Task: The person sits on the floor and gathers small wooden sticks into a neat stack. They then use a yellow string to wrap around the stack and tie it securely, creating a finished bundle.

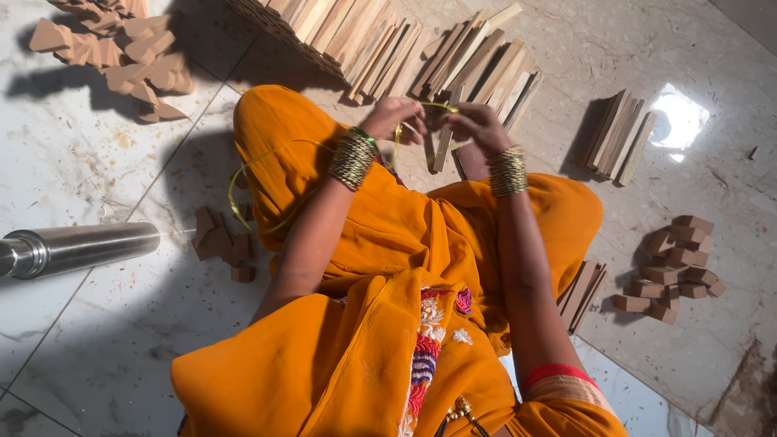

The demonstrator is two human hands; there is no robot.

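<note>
- Closest to the camera, an orange garment fills the lower middle, with a strip of coloured embroidery running down its front.
- Both forearms reach up and away from it, each with a stack of gold bangles at the wrist.
- The left hand has its fingers curled in, pinching a thin yellow string.
- That string trails off to the left in a loose loop over the orange cloth and down toward the floor.
- The right hand is closed too, fingers nipping the same string where it crosses between the two hands.
- Right under the hands, a small bundle of wooden sticks stands on end against the knee; whether the string already goes round it, I cannot tell.
- Off to the left on the marble floor lies a shiny metal cylinder, with a few small wood blocks just beside the knee.
- On the right, a little heap of brown blocks, and a tied bundle of sticks further up.
- Farthest out, long rows of wooden sticks lie side by side along the top, and a pile of offcuts fills the top left corner.
</note>
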